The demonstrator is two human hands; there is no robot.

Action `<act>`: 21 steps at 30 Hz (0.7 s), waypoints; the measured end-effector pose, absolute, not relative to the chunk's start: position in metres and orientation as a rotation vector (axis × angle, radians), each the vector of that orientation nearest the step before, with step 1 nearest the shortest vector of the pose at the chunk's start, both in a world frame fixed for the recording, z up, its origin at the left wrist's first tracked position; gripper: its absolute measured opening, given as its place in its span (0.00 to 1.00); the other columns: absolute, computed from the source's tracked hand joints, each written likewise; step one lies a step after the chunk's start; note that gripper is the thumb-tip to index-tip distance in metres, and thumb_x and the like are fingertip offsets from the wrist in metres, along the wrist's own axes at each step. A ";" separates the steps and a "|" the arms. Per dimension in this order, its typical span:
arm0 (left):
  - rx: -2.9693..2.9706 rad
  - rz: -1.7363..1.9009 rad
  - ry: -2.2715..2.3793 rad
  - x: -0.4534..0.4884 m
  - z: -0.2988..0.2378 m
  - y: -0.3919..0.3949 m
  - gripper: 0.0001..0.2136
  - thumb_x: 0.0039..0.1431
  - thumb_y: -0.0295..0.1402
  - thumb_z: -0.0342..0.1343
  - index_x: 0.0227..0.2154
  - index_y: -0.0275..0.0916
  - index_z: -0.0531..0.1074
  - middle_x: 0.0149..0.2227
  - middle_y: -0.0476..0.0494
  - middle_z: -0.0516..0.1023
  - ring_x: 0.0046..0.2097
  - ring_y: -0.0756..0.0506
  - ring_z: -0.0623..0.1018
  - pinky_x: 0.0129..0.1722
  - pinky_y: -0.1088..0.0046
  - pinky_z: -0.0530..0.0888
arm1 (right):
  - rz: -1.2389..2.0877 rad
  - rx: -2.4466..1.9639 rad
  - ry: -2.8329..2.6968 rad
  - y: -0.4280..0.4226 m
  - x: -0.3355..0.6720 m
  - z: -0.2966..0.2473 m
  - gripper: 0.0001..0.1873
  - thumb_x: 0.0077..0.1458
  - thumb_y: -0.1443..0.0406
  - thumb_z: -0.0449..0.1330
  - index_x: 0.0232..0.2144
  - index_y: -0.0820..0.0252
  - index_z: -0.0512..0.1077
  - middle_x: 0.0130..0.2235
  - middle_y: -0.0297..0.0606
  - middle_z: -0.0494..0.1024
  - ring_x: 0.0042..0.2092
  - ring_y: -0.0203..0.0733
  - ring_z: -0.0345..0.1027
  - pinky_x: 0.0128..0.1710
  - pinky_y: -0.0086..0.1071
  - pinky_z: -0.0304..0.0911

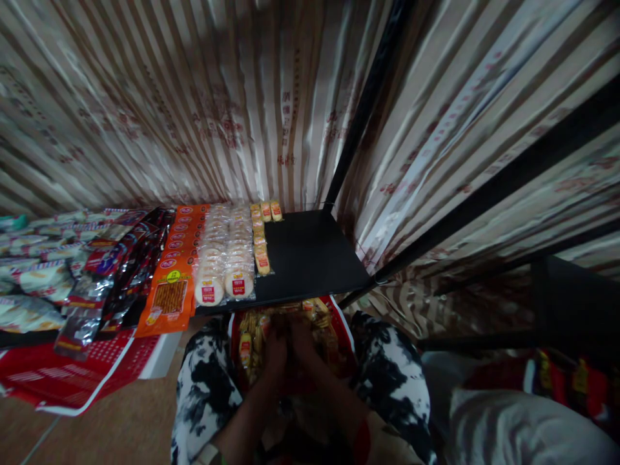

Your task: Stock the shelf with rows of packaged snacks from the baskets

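Both hands reach down into a red box with a white rim (347,329) that stands between my knees, filled with small yellow snack packets (245,349). My left hand (276,339) and my right hand (301,336) are close together among the packets. Shadow hides their fingers, so any grip on a packet does not show. Just beyond the box, a black shelf (310,252) bears a short row of the same yellow packets (261,258). To their left lie two rows of round white crackers (239,284) in clear wrappers.
Orange snack bags (169,297), dark red packets (106,265) and white packets (33,274) line the shelf's left side. Black shelf posts (361,110) rise before a patterned curtain (242,97). A red carton (87,381) is at lower left, a pale sack (527,423) at lower right.
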State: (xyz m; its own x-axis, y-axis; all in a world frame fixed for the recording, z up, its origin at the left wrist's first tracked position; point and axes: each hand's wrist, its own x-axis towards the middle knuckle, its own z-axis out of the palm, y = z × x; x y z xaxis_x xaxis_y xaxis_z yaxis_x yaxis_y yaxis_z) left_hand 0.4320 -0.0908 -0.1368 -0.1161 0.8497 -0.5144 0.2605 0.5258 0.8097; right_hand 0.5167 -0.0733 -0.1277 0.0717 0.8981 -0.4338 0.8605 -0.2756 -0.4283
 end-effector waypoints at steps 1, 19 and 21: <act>0.955 0.668 1.651 0.432 -0.134 -0.093 0.21 0.49 0.23 0.47 0.48 0.35 0.69 0.51 0.39 0.73 0.54 0.45 0.71 0.56 0.69 0.64 | 0.997 -2.246 -1.837 -0.075 0.517 -0.126 0.20 0.54 0.74 0.46 0.47 0.66 0.69 0.46 0.51 0.75 0.45 0.45 0.70 0.44 0.33 0.61; 1.273 0.952 1.710 0.439 -0.073 -0.123 0.16 0.52 0.26 0.43 0.43 0.35 0.69 0.49 0.36 0.72 0.52 0.44 0.69 0.56 0.64 0.62 | 1.020 -1.541 -1.217 -0.105 0.537 -0.076 0.11 0.49 0.60 0.53 0.36 0.55 0.70 0.36 0.38 0.77 0.37 0.42 0.72 0.39 0.35 0.68; 1.344 1.054 1.684 0.437 -0.068 -0.121 0.16 0.53 0.27 0.43 0.44 0.36 0.69 0.49 0.37 0.71 0.53 0.44 0.69 0.57 0.62 0.62 | 1.033 -1.447 -1.184 -0.098 0.532 -0.070 0.11 0.49 0.60 0.54 0.36 0.55 0.69 0.37 0.38 0.77 0.36 0.42 0.72 0.38 0.35 0.68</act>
State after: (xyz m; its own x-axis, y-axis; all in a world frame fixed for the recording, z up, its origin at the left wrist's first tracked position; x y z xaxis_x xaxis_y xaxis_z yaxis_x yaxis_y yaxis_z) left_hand 0.4374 -0.1207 -0.0676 -0.1915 0.9803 -0.0477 0.3857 0.1198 0.9148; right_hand 0.5321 -0.0978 -0.0697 0.1688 0.9850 -0.0351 0.1682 -0.0639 -0.9837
